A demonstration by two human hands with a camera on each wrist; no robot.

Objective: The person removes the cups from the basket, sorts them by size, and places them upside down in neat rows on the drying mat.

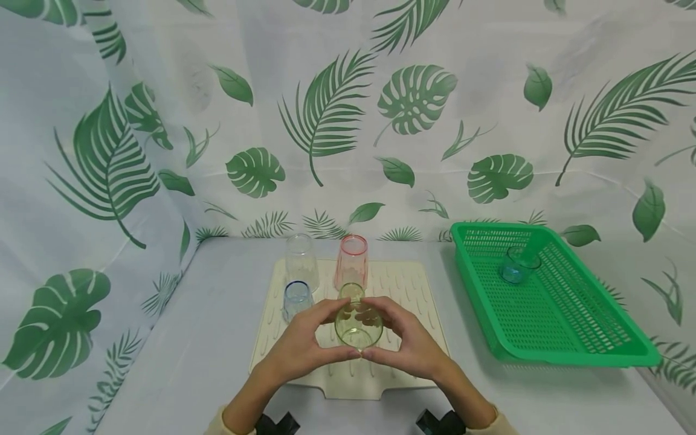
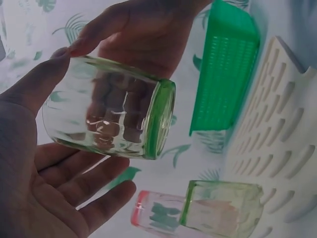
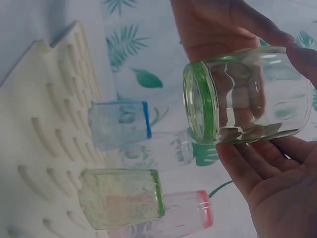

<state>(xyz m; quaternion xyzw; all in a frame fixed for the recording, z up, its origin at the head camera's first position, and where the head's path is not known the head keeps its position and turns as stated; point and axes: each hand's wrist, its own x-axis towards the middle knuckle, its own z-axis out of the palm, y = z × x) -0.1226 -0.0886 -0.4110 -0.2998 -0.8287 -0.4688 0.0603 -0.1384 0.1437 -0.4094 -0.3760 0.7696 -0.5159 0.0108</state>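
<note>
Both hands hold a green-tinted drinking glass point(image 1: 359, 335) above the cream ridged drying mat point(image 1: 405, 290). My left hand point(image 1: 304, 343) grips its left side and my right hand point(image 1: 410, 343) its right side, thumbs meeting on the near side. Its thick green end point(image 2: 161, 119) faces down toward the mat. Behind it on the mat stands another short glass with a green rim point(image 3: 121, 201), mostly hidden in the head view. A tall pink-rimmed glass point(image 1: 352, 263), a tall clear glass point(image 1: 301, 263) and a short blue-rimmed glass point(image 1: 296, 300) stand there too.
To the right sits a green plastic basket point(image 1: 489, 332) with perforated walls, holding a bluish glass point(image 1: 516, 269). The mat lies on a pale table point(image 1: 201, 338). A leaf-patterned sheet point(image 1: 337, 199) hangs behind and at the sides.
</note>
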